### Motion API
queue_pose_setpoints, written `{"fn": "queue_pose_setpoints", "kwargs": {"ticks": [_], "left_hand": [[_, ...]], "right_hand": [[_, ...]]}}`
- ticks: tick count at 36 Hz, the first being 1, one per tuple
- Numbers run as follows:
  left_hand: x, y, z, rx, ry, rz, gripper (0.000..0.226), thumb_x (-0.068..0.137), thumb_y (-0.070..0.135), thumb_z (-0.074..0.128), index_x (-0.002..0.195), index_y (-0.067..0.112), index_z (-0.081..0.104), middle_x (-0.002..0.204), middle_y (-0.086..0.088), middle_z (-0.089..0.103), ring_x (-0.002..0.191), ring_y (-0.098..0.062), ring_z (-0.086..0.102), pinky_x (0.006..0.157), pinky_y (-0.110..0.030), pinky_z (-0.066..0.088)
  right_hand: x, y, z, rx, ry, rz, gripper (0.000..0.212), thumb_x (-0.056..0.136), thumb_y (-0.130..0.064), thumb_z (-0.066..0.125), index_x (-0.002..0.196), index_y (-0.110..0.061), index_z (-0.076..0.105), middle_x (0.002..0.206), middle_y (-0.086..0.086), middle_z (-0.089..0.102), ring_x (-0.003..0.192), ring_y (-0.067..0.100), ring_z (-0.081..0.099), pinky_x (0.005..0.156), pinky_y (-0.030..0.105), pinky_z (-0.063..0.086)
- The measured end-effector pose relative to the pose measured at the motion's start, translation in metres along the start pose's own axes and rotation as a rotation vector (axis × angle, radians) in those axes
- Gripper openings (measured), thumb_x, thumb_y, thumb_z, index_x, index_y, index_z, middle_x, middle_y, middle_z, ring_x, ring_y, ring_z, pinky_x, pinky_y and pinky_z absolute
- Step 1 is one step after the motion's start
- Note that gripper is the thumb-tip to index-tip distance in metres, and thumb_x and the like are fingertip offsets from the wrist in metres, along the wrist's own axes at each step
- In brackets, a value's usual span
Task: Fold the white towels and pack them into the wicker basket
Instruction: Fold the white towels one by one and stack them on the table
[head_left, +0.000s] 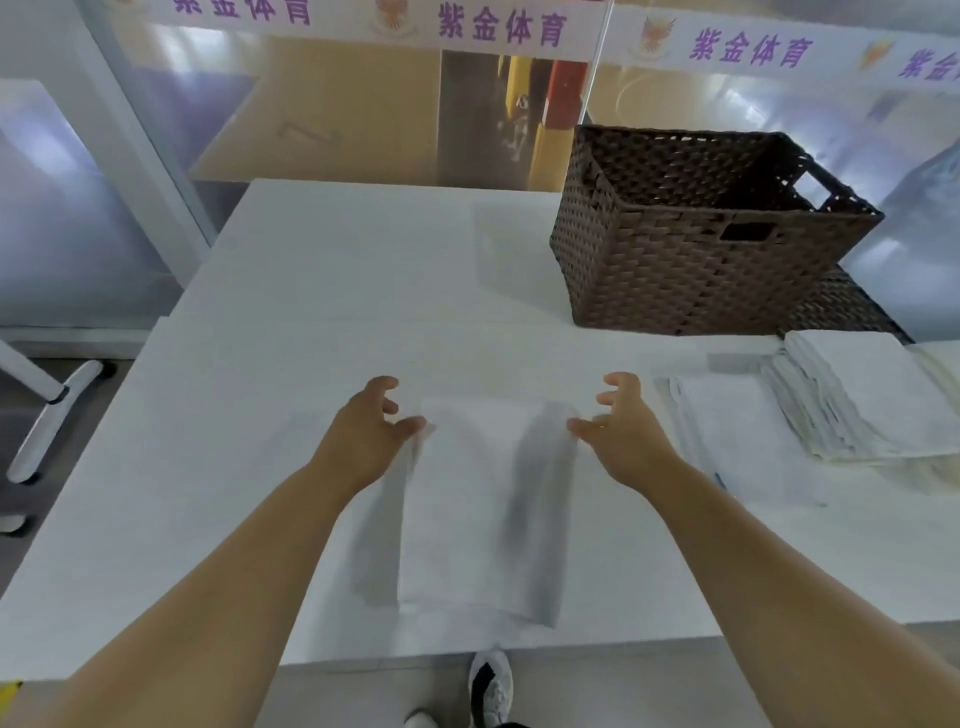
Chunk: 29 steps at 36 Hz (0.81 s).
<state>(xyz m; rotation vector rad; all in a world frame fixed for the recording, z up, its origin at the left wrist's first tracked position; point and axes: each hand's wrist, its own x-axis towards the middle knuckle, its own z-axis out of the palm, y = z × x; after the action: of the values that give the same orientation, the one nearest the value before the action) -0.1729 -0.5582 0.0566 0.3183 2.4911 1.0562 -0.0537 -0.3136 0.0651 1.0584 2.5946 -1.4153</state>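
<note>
1. I'm hovering left hand (371, 423) & right hand (621, 423), fingers spread, half-curled, thumbs touching far corners of long white cloth towel (467, 509) at 6 o'clock on white table (311, 291); pinching nothing.
2. Risk: grabbing corners unevenly, fold going skew; towel sliding off near table edge.
3. Count: 1 towel here, 2 folded white towel piles (872, 395) at 3 o'clock, 1 dark brown wicker basket (701, 270) at 1 o'clock.

Head view, steeply down over table (322, 270).

White table (311, 291) bearing wicker basket (691, 260), flat towel (737, 431) and towel stack (872, 400)
</note>
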Motion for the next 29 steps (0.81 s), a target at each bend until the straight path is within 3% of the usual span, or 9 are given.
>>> {"fn": "queue_pose_setpoints", "kwargs": {"ticks": [3,8,10,12,15,19,21,26,29], "left_hand": [[-0.002,-0.026,0.02,0.074,-0.095,-0.107,0.053,0.087,0.04,0.063,0.131,0.017,0.046,0.123,-0.004,0.057,0.108,-0.02,0.055,0.089,-0.033,0.046],[-0.016,-0.053,0.05,0.128,-0.227,-0.206,0.058,0.088,0.047,0.058,0.133,0.011,0.045,0.126,-0.007,0.057,0.115,-0.023,0.054,0.09,-0.028,0.04],[-0.021,-0.059,0.062,0.155,-0.263,-0.227,0.046,0.09,0.047,0.055,0.121,0.014,0.049,0.116,-0.006,0.058,0.105,-0.022,0.054,0.088,-0.029,0.04],[-0.026,-0.063,0.072,0.165,-0.278,-0.241,0.031,0.092,0.046,0.052,0.096,0.016,0.047,0.095,-0.002,0.053,0.085,-0.018,0.05,0.074,-0.029,0.04],[-0.031,-0.071,0.085,0.133,-0.265,-0.269,0.038,0.092,0.045,0.051,0.075,0.013,0.04,0.077,-0.003,0.049,0.067,-0.017,0.045,0.058,-0.028,0.034],[-0.036,-0.074,0.089,0.083,-0.232,-0.288,0.039,0.095,0.042,0.049,0.07,0.015,0.037,0.069,-0.001,0.044,0.059,-0.014,0.042,0.052,-0.027,0.03],[-0.037,-0.073,0.09,0.05,-0.235,-0.296,0.041,0.094,0.041,0.05,0.067,0.014,0.037,0.065,-0.001,0.042,0.057,-0.014,0.042,0.052,-0.027,0.03],[-0.038,-0.073,0.087,-0.107,-0.284,-0.301,0.037,0.092,0.038,0.056,0.066,0.012,0.047,0.066,-0.005,0.056,0.06,-0.018,0.053,0.061,-0.03,0.042],[-0.039,-0.074,0.086,-0.173,-0.304,-0.295,0.036,0.088,0.032,0.063,0.064,0.012,0.045,0.063,-0.002,0.052,0.057,-0.015,0.049,0.055,-0.025,0.038]], "right_hand": [[-0.004,0.022,0.013,-0.163,-0.097,0.08,0.064,0.086,-0.03,0.068,0.137,-0.014,0.034,0.137,0.007,0.049,0.118,0.023,0.051,0.089,0.028,0.04],[-0.023,0.056,0.039,-0.275,-0.262,0.198,0.067,0.089,-0.039,0.063,0.14,-0.009,0.033,0.134,0.009,0.051,0.119,0.024,0.052,0.092,0.03,0.042],[-0.028,0.066,0.049,-0.286,-0.3,0.246,0.068,0.089,-0.042,0.062,0.14,-0.008,0.033,0.132,0.009,0.052,0.115,0.025,0.053,0.089,0.031,0.044],[-0.033,0.074,0.058,-0.297,-0.335,0.285,0.064,0.089,-0.045,0.06,0.135,-0.007,0.037,0.128,0.009,0.053,0.11,0.025,0.054,0.084,0.03,0.043],[-0.038,0.083,0.069,-0.299,-0.358,0.314,0.05,0.089,-0.045,0.06,0.12,-0.008,0.046,0.117,0.008,0.056,0.1,0.024,0.055,0.079,0.031,0.044],[-0.039,0.093,0.077,-0.264,-0.323,0.338,0.027,0.092,-0.037,0.057,0.09,-0.012,0.048,0.086,0.001,0.052,0.08,0.02,0.052,0.068,0.029,0.04],[-0.039,0.096,0.078,-0.225,-0.299,0.355,0.03,0.093,-0.035,0.055,0.074,-0.014,0.044,0.076,0.002,0.052,0.07,0.02,0.05,0.064,0.03,0.039],[-0.038,0.097,0.074,-0.02,-0.284,0.395,0.03,0.091,-0.028,0.055,0.085,0.001,0.063,0.088,0.018,0.067,0.086,0.035,0.064,0.079,0.044,0.053],[-0.039,0.098,0.066,0.168,-0.274,0.435,0.021,0.091,-0.018,0.055,0.086,-0.001,0.066,0.084,0.014,0.065,0.077,0.028,0.062,0.066,0.035,0.055]]}}
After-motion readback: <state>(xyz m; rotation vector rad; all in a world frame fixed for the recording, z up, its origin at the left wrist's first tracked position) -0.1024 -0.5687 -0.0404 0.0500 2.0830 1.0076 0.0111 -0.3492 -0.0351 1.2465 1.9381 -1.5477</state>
